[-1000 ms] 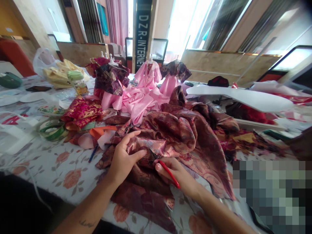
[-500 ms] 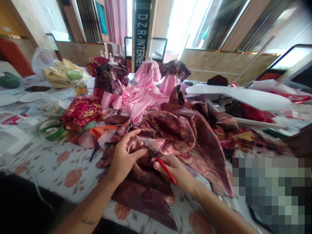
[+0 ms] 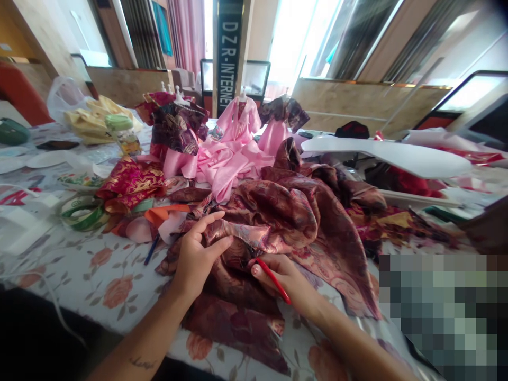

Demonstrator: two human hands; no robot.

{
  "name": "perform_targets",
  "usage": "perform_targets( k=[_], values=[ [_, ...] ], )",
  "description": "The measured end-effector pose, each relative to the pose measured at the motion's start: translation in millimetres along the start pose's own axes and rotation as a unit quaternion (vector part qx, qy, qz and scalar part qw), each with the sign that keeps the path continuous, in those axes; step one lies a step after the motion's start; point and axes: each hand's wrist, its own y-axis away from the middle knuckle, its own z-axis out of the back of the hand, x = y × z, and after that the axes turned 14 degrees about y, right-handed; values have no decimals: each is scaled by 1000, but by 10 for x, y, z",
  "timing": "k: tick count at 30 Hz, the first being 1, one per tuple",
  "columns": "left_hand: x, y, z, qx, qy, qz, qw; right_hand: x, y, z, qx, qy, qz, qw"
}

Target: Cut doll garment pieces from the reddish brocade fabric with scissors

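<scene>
A large heap of maroon brocade fabric [image 3: 309,222] lies on the flowered tablecloth [image 3: 99,270] in front of me. My left hand [image 3: 196,254] rests on a fold of this fabric, fingers spread and pressing it down. My right hand [image 3: 280,278] is closed around a thin red pencil-like tool [image 3: 273,279], its tip touching the fabric just right of my left thumb.
Small doll-sized dresses stand behind: a dark purple one [image 3: 177,132], pink ones [image 3: 240,121]. Pink satin [image 3: 226,164], red-gold cloth [image 3: 130,182], green ribbon rolls [image 3: 81,211] and a blue pen [image 3: 151,248] lie left. A white board [image 3: 389,153] sits at right.
Nearly nothing has changed. My left thumb has lifted slightly off the fold, and the view has shifted a little.
</scene>
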Motion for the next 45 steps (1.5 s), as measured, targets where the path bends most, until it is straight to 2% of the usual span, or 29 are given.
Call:
perform_targets(
  k=[5, 15, 21, 26, 33, 39, 45],
  values=[
    [-19, 4, -8, 3, 15, 28, 1000, -4, -8, -4, -6, 1, -2, 1000],
    [-6, 5, 1, 7, -13, 6, 1000, 57, -58, 43, 16, 43, -8, 999],
    [-18, 2, -5, -2, -9, 8, 1000, 53, -87, 18, 16, 8, -18, 1000],
    [-17, 4, -17, -1, 6, 20, 1000, 35, -102, -11, 17, -34, 4, 999],
    [-4, -29, 16, -13, 16, 14, 1000, -56, -116, -26, 7, -39, 3, 999],
    [-33, -54, 29, -6, 39, 21, 999, -20, -119, -36, 10, -53, 10, 999],
    [-41, -55, 19, -2, 50, 36, 998, 39, -145, 3, 16, -2, 8, 1000]
  ],
)
